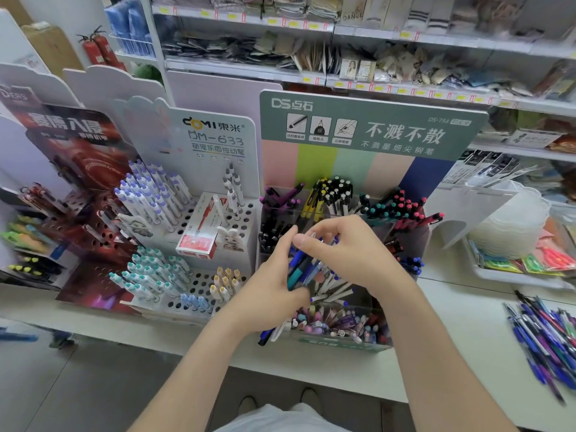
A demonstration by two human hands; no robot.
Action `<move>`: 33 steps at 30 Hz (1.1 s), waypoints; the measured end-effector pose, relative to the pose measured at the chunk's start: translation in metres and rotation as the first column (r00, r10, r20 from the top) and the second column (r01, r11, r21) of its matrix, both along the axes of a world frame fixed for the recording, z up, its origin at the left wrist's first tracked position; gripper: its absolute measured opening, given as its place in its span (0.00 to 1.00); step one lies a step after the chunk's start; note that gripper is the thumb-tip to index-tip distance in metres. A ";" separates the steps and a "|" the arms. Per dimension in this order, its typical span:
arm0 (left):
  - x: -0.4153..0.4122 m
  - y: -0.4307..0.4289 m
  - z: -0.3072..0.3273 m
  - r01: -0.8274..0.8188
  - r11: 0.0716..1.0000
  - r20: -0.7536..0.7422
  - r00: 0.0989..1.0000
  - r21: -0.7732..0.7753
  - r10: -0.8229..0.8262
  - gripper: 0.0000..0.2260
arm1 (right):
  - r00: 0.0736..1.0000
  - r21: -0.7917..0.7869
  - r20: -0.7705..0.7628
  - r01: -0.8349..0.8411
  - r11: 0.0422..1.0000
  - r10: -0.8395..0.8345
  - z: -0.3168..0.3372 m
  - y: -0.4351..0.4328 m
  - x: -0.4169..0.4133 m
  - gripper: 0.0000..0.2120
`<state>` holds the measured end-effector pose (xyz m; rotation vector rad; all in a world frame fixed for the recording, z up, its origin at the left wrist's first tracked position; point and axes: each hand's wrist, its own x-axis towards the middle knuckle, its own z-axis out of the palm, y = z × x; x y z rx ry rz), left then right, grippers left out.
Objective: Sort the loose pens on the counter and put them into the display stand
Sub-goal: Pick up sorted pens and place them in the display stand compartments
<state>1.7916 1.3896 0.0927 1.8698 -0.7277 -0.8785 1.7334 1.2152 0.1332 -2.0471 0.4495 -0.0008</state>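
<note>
Grips pen bundle (300, 269) in left hand (271, 285), axis 7-to-1 o'clock; pinches its top with right hand (349, 247). Hovers over display stand (343, 169); loose pens (548, 338) on desk (452, 338) at 4 o'clock, nearer right hand.

Entry: one view, head-worn, wide-angle. I read it as facing forward and steeply downward, set close above the front edge of the counter (452, 322). The display stand (367, 129) sits near, centre frame. Shelves (374, 35) bow across the top margin.

Display stand (371, 129) compartments packed; bare counter (452, 322) free between stand and loose pens (545, 338).
</note>
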 end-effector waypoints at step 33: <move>0.017 0.018 -0.024 -0.318 0.920 -0.194 0.941 -0.229 0.277 0.35 | 0.949 -0.417 -0.295 -0.230 0.879 0.109 0.013 -0.022 0.013 0.09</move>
